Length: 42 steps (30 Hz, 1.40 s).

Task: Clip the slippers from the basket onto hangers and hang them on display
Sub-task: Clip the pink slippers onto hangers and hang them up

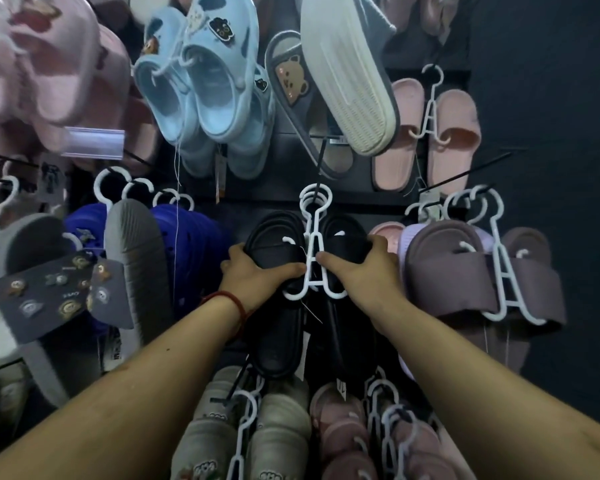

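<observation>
Black foam fills both your grips. Your left hand [257, 271] curls round the outer edge of one slipper of the black pair [274, 237], and your right hand [368, 268] curls round the other. The hands are apart, with both thumbs reaching in toward the stem of the white hanger [314, 258] between them. That pair is at the centre of the wall. Its hook [315, 199] is at 12 o'clock from your thumbs, bunched with what look like other white hooks. The peg is hidden behind them, so I cannot tell whether your hook is fully seated.

That is your main risk. If you let go while the hook only rides on its neighbours, the pair could drop or swing free. Squeezing the slippers inward could also work a strap off the hanger's prongs.

Further out, space is tight. A mauve pair [465, 271] hangs close at 3 o'clock and dark blue clogs [194, 237] at 9 o'clock. A loosely tilted bear slipper [291, 81] hangs at 12 o'clock. A wide pull-back with your elbows, or a jolt to the wall, could knock any of these askew. The basket is out of view.
</observation>
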Tool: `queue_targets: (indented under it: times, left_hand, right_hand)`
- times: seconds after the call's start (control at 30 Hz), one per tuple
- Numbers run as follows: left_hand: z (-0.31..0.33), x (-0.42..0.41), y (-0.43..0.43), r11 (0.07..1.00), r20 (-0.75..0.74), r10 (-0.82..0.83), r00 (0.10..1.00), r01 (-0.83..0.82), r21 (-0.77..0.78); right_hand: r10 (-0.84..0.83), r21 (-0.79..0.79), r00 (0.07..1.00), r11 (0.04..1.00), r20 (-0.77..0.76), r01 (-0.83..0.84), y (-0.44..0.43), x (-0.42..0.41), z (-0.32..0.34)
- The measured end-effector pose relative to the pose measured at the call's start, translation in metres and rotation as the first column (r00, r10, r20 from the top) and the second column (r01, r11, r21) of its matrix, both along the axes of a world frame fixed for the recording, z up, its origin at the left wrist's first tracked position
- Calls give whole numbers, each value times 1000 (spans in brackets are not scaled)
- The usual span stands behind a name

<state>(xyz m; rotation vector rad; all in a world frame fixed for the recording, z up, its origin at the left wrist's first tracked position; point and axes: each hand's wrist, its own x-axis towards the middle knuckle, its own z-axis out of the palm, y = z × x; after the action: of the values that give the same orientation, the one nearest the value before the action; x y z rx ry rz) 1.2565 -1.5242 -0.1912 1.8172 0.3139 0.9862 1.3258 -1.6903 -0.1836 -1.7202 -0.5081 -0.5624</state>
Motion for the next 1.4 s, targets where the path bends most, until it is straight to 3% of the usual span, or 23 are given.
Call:
queue_targets:
  times: [0.17, 0.53, 0.77, 0.97, 1.2, 1.4]
  left_hand:
    - [-1, -8, -3, 996, 45, 47, 998, -50, 74]
    - [0, -17, -9, 988, -7, 66, 998, -64, 140]
    - [-1, -25, -17, 981, -26, 61, 998, -55, 185]
    - [-3, -51, -25, 946, -43, 77, 996, -60, 318]
    - [-9, -106, -28, 841, 29, 171, 985, -161, 517]
    - [-55, -202, -14, 752, 35, 293, 955, -253, 609]
  right_hand:
    - [-38, -19, 999, 999, 11, 38, 2, -6, -4]
    - [-87, -151, 996, 985, -2, 85, -5, -11, 2]
    - [-138, -249, 989, 957, 48, 146, -11, -18, 1]
    - [-158, -326, 977, 925, 140, 196, -18, -41, 0]
    - [-53, -374, 962, 915, 268, 154, -20, -92, 1]
    - [169, -392, 955, 918, 245, -62, 0, -166, -39]
